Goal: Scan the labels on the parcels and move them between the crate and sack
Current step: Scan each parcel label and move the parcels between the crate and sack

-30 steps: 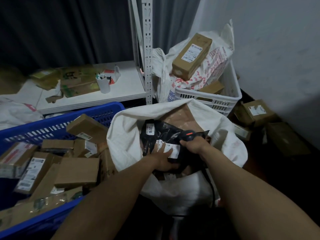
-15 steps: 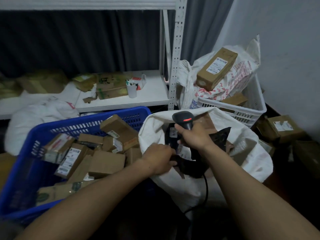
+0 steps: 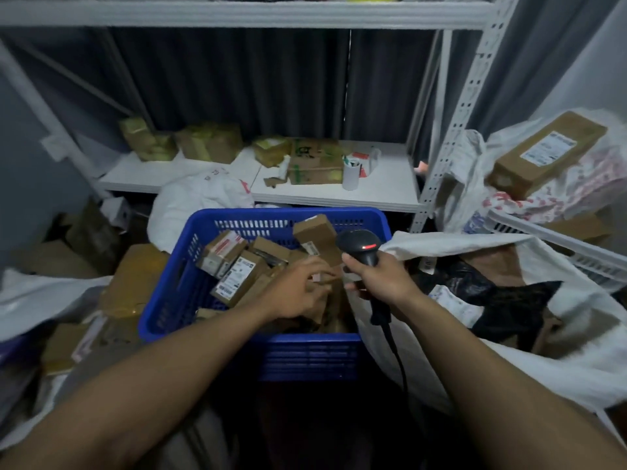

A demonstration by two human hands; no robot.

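A blue plastic crate (image 3: 305,357) stands in front of me, filled with several labelled cardboard parcels (image 3: 237,276). My left hand (image 3: 298,293) hovers over its right side, fingers spread and touching a brown box; I cannot tell if it grips it. My right hand (image 3: 380,279) is shut on a black barcode scanner (image 3: 359,245) with a red light, held at the crate's right edge, its cable hanging down. To the right lies the open white sack (image 3: 576,361) with a black plastic parcel (image 3: 509,300) and its white label inside.
A white basket (image 3: 559,239) at the far right holds bags and a long cardboard box (image 3: 546,154). A white metal shelf (image 3: 373,195) behind the crate carries boxes and a paper roll (image 3: 351,174). More boxes (image 3: 135,279) and white sacks crowd the floor at left.
My left hand let go of the black parcel in the sack and moved left over the crate. My right hand with the scanner followed. My view swung left and up.
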